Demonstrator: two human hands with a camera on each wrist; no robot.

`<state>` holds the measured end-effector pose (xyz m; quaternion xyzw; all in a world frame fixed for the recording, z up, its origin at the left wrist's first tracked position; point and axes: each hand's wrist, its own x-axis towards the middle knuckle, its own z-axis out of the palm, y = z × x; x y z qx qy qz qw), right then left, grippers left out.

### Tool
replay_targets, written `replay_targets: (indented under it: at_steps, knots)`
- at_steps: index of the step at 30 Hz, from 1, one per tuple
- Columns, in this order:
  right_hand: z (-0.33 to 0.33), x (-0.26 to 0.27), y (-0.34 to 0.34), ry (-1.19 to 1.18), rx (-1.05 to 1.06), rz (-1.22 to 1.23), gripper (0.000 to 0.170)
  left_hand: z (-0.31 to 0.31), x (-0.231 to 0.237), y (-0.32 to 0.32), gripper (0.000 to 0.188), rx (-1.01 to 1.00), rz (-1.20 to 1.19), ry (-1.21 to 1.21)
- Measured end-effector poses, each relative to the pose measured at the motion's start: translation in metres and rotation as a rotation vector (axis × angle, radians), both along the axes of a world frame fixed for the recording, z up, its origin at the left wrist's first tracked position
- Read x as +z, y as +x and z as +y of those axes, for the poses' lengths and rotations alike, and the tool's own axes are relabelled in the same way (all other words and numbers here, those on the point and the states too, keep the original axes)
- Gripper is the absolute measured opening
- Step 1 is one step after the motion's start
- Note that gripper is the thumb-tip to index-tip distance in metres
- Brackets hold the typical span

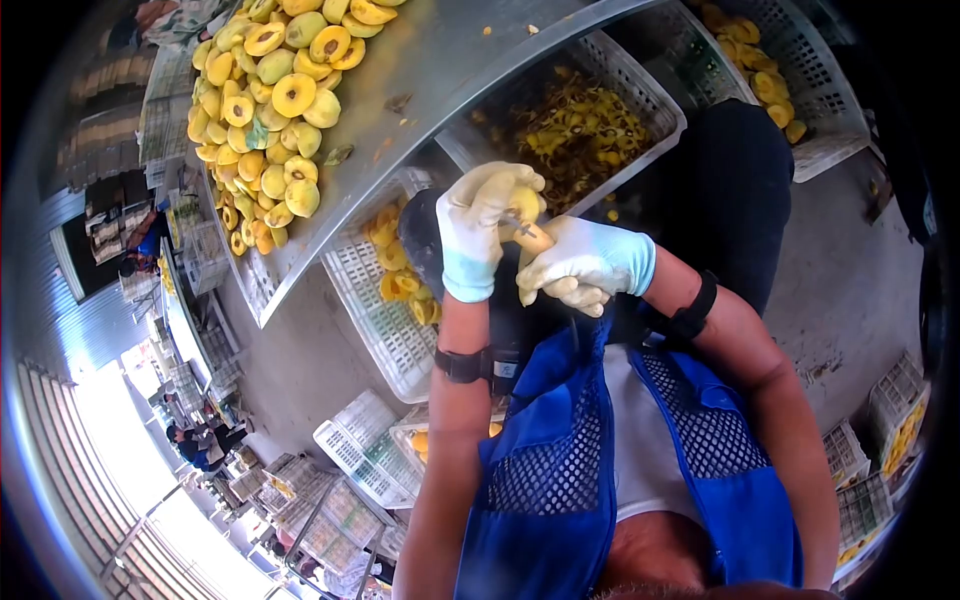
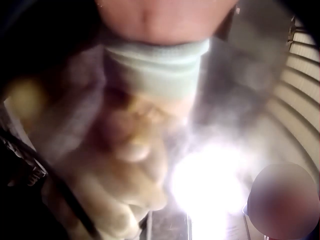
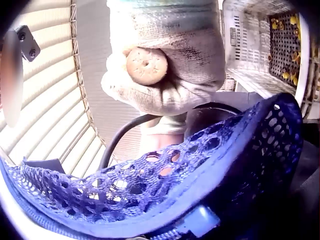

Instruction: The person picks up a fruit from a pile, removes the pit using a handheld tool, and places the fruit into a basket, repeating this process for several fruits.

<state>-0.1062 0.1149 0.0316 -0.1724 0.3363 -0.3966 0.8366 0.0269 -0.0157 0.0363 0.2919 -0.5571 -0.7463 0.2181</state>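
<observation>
My left hand (image 1: 470, 228), in a white glove with a pale blue cuff, holds a yellow piece of fruit (image 1: 524, 203) in its curled fingers. Close beside it, my gloved right hand (image 1: 590, 262) grips a tool with a tan wooden handle (image 1: 533, 238), which points toward the fruit. The right wrist view shows the handle's round butt end (image 3: 146, 66) sticking out of the curled, stained glove. Fingers and fruit hide the tool's working end. Blur covers most of the left hand (image 2: 112, 185) in the left wrist view.
A heap of halved yellow peaches (image 1: 290, 95) lies on the metal table (image 1: 415, 75). Below the table edge stands a crate (image 1: 665, 120) of yellow scraps and dark bits. White crates (image 1: 385, 325) (image 1: 835, 110) with fruit flank my knees. Other people work far left.
</observation>
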Motion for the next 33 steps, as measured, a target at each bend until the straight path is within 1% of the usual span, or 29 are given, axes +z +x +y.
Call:
replay_targets:
  at_steps: [2, 3, 6, 7, 10, 11, 13, 14, 15, 16, 18, 19, 22, 23, 24, 25, 26, 27, 28, 30, 31, 33]
  knots:
    - [-0.001, -0.002, 0.000, 0.003, 0.005, -0.087, 0.023, 0.005, -0.019, -0.001, 0.043, 0.056, 0.177, 0.002]
    - [-0.001, -0.002, 0.000, 0.003, 0.005, -0.107, 0.023, 0.011, -0.017, -0.007, 0.042, 0.117, 0.273, 0.026]
    - [-0.001, 0.001, 0.001, 0.016, 0.015, -0.096, 0.024, 0.023, -0.021, -0.015, 0.044, 0.241, 0.421, 0.192]
    - [-0.001, 0.002, 0.000, 0.020, 0.020, -0.079, 0.024, 0.024, -0.023, -0.013, 0.045, 0.245, 0.419, 0.215]
    - [-0.002, 0.001, 0.003, -0.033, 0.032, 0.027, 0.025, 0.011, -0.014, -0.004, 0.041, 0.123, 0.205, 0.234]
    - [-0.003, 0.000, 0.003, -0.042, 0.035, 0.036, 0.025, 0.011, -0.007, -0.002, 0.039, 0.107, 0.093, 0.175]
    - [-0.004, -0.001, 0.004, -0.057, 0.035, 0.052, 0.026, 0.003, -0.002, 0.003, 0.045, 0.024, -0.019, 0.122]
    - [-0.005, 0.000, 0.004, -0.055, 0.039, 0.013, 0.026, -0.001, -0.001, 0.003, 0.048, -0.021, -0.073, 0.095]
    - [-0.006, 0.000, 0.004, -0.053, 0.045, -0.026, 0.026, -0.003, -0.006, 0.005, 0.045, -0.067, 0.052, 0.115]
    - [-0.007, 0.001, 0.005, -0.051, 0.053, -0.066, 0.026, 0.000, -0.012, 0.005, 0.044, -0.020, 0.185, 0.199]
    - [-0.007, 0.001, 0.006, -0.131, 0.031, -0.100, 0.026, 0.010, -0.020, -0.002, 0.041, 0.070, 0.454, 0.363]
    - [-0.006, 0.000, 0.006, -0.170, 0.021, -0.120, 0.025, 0.010, -0.018, -0.001, 0.038, 0.044, 0.511, 0.481]
    - [-0.007, 0.006, 0.001, -0.213, -0.045, -0.206, 0.025, 0.021, -0.008, -0.001, 0.045, 0.506, 0.426, 0.549]
    - [-0.008, 0.002, 0.002, -0.198, -0.136, -0.227, 0.027, 0.013, -0.008, 0.012, 0.047, 0.553, 0.390, 0.313]
    - [-0.008, -0.003, 0.003, -0.144, -0.226, -0.234, 0.031, -0.009, -0.010, 0.040, 0.042, 0.433, 0.406, 0.242]
    - [-0.010, -0.007, 0.003, -0.089, -0.298, -0.229, 0.032, -0.025, -0.001, 0.062, 0.040, 0.482, 0.210, -0.100]
    - [-0.013, -0.009, 0.003, -0.033, -0.363, -0.222, 0.033, -0.034, 0.018, 0.077, 0.036, 0.542, -0.059, -0.420]
    - [-0.015, -0.008, 0.001, -0.013, -0.368, -0.077, 0.034, -0.062, 0.022, 0.110, 0.033, 0.459, -0.358, -0.707]
    - [-0.018, -0.005, 0.003, 0.019, -0.374, 0.027, 0.034, -0.074, 0.032, 0.121, 0.035, 0.434, -0.573, -0.895]
    - [-0.018, -0.005, 0.004, -0.004, -0.351, 0.032, 0.034, -0.119, 0.020, 0.156, 0.038, 0.465, -0.783, -1.033]
    - [-0.020, -0.001, 0.004, -0.016, -0.315, 0.089, 0.033, -0.142, 0.011, 0.167, 0.043, 0.491, -0.830, -1.060]
    - [-0.021, -0.006, 0.007, 0.046, -0.352, 0.058, 0.032, -0.188, -0.004, 0.172, 0.055, 0.535, -0.919, -1.107]
